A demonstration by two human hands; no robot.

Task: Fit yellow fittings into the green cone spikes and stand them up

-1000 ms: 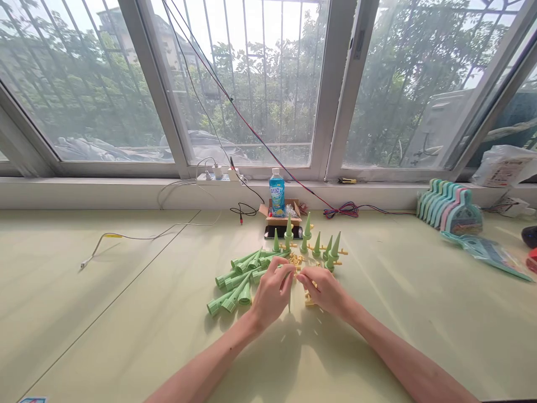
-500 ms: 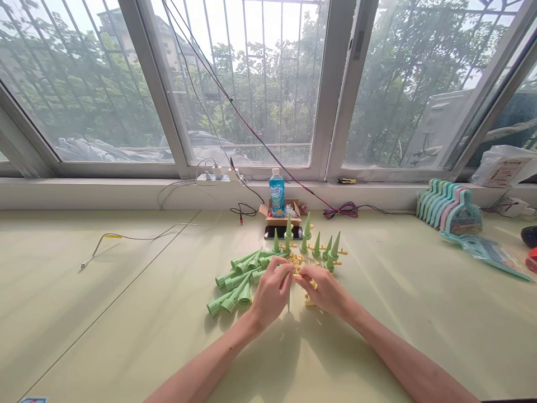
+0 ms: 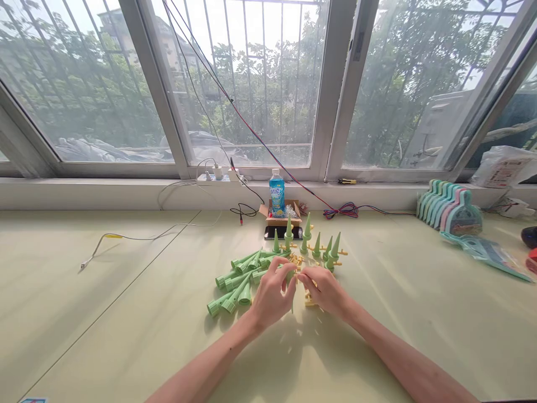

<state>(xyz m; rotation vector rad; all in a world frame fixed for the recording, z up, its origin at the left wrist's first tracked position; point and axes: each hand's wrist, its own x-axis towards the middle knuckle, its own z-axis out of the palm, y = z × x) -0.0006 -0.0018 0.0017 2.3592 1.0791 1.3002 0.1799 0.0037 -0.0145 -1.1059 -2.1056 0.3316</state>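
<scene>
Green plastic defines the working axis: one green cone [image 3: 290,275], held by the left hand [image 3: 274,290], shows its narrow tip towards six o'clock, its long axis running nearly twelve-to-six between the two hands. Its wide end is largely hidden by the fingers, so how far it leans towards or away from the person cannot be told.

The left thumb and fingers curl round the cone from nine o'clock. The right hand [image 3: 326,289] comes in from three o'clock — across that axis, not along it — with thumb and fingertips pinched on what appears to be a small yellow peg [image 3: 298,272], mostly covered. The left hand is the nearer, being in contact with the cone; the right fingertips lie just beside it, and whether peg and cone touch is unclear. The relation that matters, by judgement, is this crosswise meeting of peg and cone wall.

Around the hands: loose cones [image 3: 234,281] lie from nine to eleven o'clock; standing cones [image 3: 334,248], several with yellow side arms, occupy twelve to two; loose yellow pieces [image 3: 296,259] lie at twelve, just beyond the fingertips.
</scene>
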